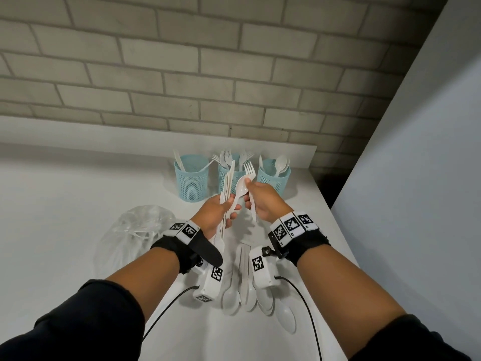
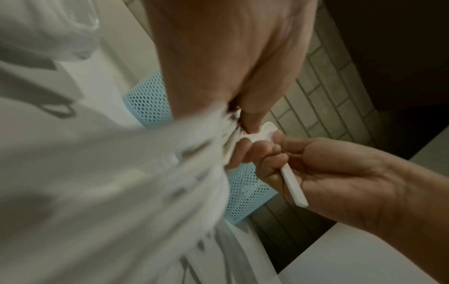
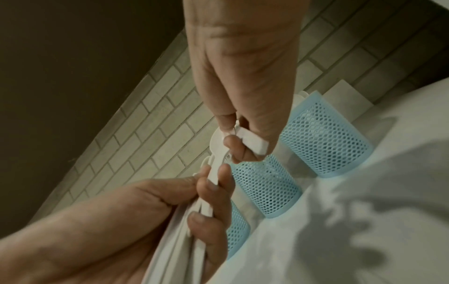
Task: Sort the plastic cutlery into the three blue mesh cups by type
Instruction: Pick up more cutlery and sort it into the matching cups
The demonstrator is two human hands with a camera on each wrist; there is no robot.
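Note:
Three blue mesh cups stand at the back of the white table: the left cup (image 1: pixel 192 178) holds knives, the middle cup (image 1: pixel 226 178) forks, the right cup (image 1: pixel 273 177) spoons. In front of them my left hand (image 1: pixel 233 209) grips an upright bundle of white cutlery (image 1: pixel 227 188). My right hand (image 1: pixel 247 188) holds a fork (image 1: pixel 249 169) and pinches the bowl of a spoon (image 1: pixel 240 188) whose handle runs into the left hand's bundle. The right wrist view shows that pinch on the spoon (image 3: pixel 217 142) and the fork handle (image 3: pixel 255 142). Several loose spoons (image 1: pixel 230 298) lie below my wrists.
A crumpled clear plastic bag (image 1: pixel 135 230) lies left of my left wrist. A brick wall (image 1: pixel 208 74) stands behind the cups, and a pale panel (image 1: pixel 416 178) rises on the right beyond the table's right edge (image 1: pixel 335 217).

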